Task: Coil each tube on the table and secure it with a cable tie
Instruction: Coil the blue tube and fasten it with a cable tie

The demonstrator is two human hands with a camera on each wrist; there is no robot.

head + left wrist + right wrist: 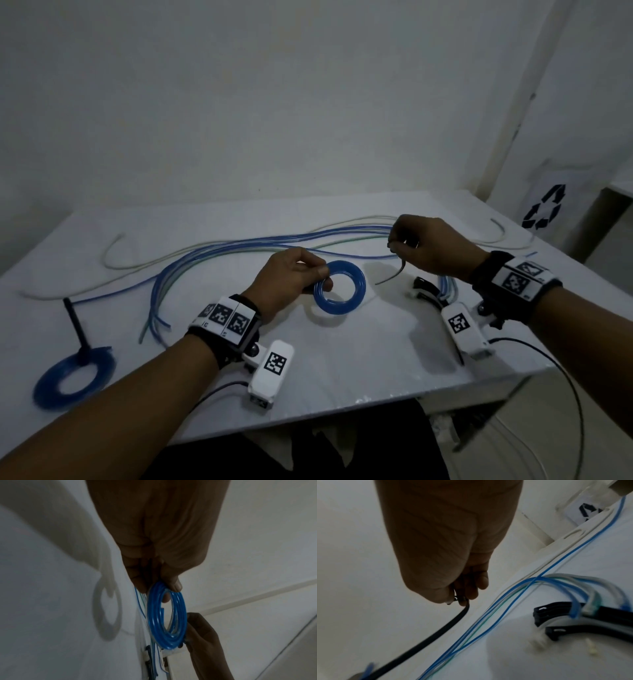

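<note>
Left hand [291, 277] pinches a glossy blue coiled tube [340, 286]; right hand [433, 245] pinches a black cable tie [399, 270].

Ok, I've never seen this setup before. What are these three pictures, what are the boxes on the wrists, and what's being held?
No robot here: a person works with bare hands, wearing a head camera and a small white camera on each wrist. The wide picture is the head view; the other two look along each hand.

The left hand pinches a coiled blue plastic tube above the white table. The right hand pinches a thin black cable tie, not yet round the coil.

On the table lie loose blue and clear tubes, spare black cable ties, and a second blue coil with a black tie sticking up.
</note>
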